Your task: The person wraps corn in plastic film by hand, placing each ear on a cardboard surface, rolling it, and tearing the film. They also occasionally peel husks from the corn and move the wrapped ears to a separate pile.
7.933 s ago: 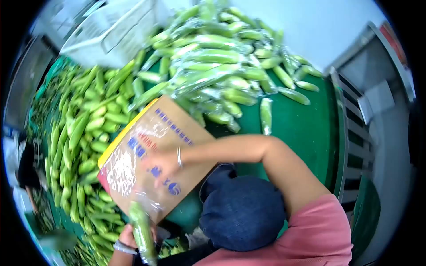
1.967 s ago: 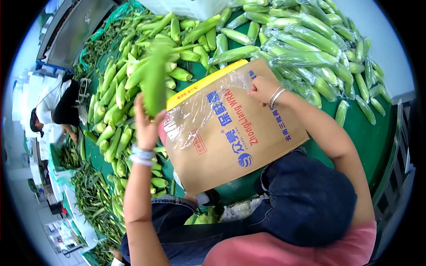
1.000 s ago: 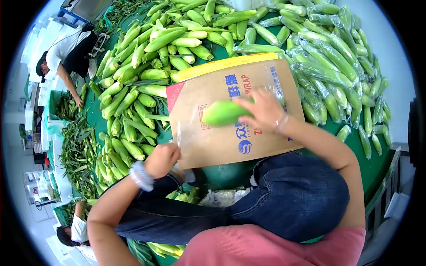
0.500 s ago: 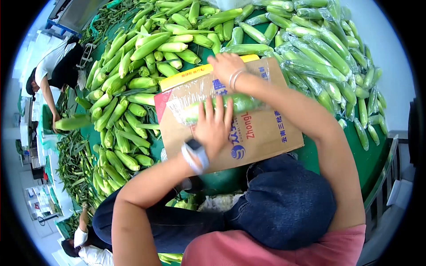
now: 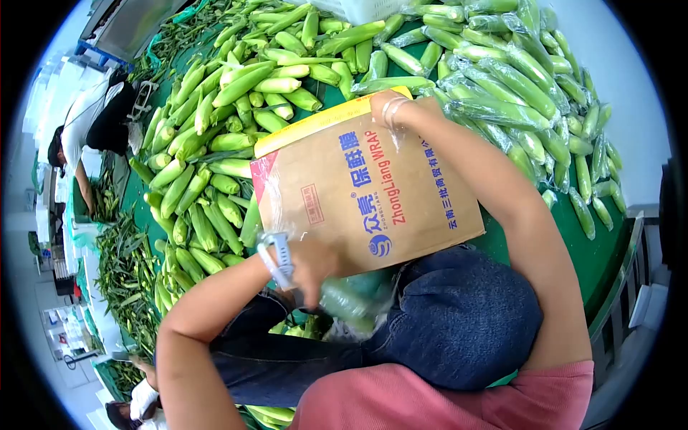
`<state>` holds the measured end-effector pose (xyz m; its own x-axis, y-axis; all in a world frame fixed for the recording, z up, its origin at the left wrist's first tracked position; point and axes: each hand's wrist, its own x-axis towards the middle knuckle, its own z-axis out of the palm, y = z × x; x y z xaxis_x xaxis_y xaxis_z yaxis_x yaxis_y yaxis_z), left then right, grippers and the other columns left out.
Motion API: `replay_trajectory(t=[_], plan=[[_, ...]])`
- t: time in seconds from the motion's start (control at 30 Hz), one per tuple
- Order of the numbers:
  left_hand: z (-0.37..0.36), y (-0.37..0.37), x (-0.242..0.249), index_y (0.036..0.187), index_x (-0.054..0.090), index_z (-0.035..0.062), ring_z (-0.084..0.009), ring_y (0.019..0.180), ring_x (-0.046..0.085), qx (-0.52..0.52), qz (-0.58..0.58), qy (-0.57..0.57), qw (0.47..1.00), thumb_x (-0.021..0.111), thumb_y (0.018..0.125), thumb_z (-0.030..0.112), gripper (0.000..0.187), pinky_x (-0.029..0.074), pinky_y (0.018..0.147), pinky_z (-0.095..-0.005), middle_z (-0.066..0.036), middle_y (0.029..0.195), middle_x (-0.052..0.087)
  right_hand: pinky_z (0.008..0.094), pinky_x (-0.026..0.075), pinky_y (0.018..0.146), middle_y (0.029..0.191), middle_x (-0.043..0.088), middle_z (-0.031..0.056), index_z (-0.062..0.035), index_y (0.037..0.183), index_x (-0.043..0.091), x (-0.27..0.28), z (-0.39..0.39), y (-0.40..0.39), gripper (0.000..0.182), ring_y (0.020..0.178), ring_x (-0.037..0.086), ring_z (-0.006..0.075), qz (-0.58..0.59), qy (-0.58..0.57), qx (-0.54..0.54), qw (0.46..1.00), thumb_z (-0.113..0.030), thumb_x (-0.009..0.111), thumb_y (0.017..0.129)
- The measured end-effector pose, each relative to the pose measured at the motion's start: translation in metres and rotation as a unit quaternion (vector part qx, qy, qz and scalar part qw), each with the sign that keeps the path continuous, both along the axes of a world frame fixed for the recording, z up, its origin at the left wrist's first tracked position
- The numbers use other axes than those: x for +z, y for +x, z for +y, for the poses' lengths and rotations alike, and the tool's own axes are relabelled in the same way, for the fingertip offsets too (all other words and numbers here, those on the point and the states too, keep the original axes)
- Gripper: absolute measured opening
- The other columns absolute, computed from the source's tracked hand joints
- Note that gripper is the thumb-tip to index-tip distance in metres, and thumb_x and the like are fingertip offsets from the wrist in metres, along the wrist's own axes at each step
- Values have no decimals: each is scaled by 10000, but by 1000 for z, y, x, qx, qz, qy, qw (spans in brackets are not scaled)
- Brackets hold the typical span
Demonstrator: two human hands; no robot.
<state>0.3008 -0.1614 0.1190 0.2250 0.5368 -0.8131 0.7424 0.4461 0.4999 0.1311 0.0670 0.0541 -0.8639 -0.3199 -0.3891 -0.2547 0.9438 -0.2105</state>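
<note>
My left hand [image 5: 314, 266], smeared by motion, is closed at one end of a film-wrapped ear of corn [image 5: 347, 302] below the near edge of a brown cardboard box [image 5: 322, 193] printed "WRAP". The corn is blurred too, beside my bent knee. At the box's far edge, along a yellow strip [image 5: 315, 118], my right hand [image 5: 390, 107] is closed, its fingertips partly hidden. A bit of clear plastic wrap [image 5: 396, 137] hangs beneath it. The box's printed top lies bare between my hands.
Unwrapped ears of corn [image 5: 208, 143] heap at left on the green table [image 5: 512, 251]; wrapped ears [image 5: 509, 93] pile at right. A white crate [image 5: 358, 8] stands at the back. Two people [image 5: 89, 115] are at the left, near husks [image 5: 125, 265].
My left hand has moved the wrapped corn off the box top, down toward my lap. The wrap that lay across the box no longer covers it. My right hand has shifted rightward along the far edge.
</note>
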Motion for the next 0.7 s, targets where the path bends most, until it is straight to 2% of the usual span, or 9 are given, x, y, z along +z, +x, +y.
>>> replay_trajectory(t=[0.1,0.17,0.23,0.33,0.37,0.43,0.5,0.57,0.7], plan=[[-62,25,-11,1121,500,-29,-260,738,616,254,-284,91,920,763,577,413,748,489,653,-345,-161,896,602,392,434,846,1008,566,172,-13,1056,533,-11,9,33,344,960,541,344,129,-78,51,987,-206,601,779],[-83,35,9,1170,444,-13,-278,758,608,549,-513,-32,659,708,672,429,716,500,678,-362,-161,994,562,390,399,875,990,512,153,-33,1075,485,-20,20,63,375,974,501,328,196,-187,31,962,-224,611,778],[-84,38,9,1162,452,1,-290,864,594,674,-547,156,472,623,756,446,625,499,754,-380,-172,980,558,389,431,819,962,513,150,-25,1052,505,-29,10,100,375,901,522,324,265,-303,59,913,-239,628,770],[-49,24,8,1121,467,14,-280,953,551,810,-330,324,360,591,796,371,499,429,899,-391,-142,1045,540,317,443,844,1087,562,144,-8,1120,505,7,-37,166,517,964,565,254,-142,-487,37,861,-365,665,782],[-31,19,8,1133,456,15,-279,946,553,807,-321,381,316,596,794,345,494,433,897,-393,-142,1063,537,344,441,857,1033,569,125,3,1198,453,1,-55,185,503,961,550,217,-270,-619,25,737,-273,635,819],[-12,13,9,1189,408,21,-276,966,554,778,-309,459,299,610,785,296,529,442,888,-395,-150,1084,538,314,478,727,955,597,109,-6,1136,477,26,-75,213,462,827,599,197,-400,-744,-92,527,-248,670,792],[-5,4,13,1215,375,29,-263,979,551,733,-300,503,345,618,788,295,559,448,878,-388,-141,1090,537,273,462,575,806,565,62,-22,1098,480,27,-66,212,388,661,567,139,-457,-736,-48,498,-161,663,784],[-8,-3,10,1221,402,-2,-197,928,540,732,-34,567,377,616,784,256,550,444,826,-321,-99,1058,540,244,416,483,739,510,24,-28,1058,484,31,-52,210,358,552,498,100,-441,-723,-93,523,-127,660,764],[-38,-46,70,1263,389,-26,-132,865,551,685,136,619,360,597,824,347,612,444,735,-246,-125,1106,551,207,392,447,746,512,17,-16,1067,484,34,-37,210,415,521,472,68,-368,-705,-86,600,-156,686,733]])
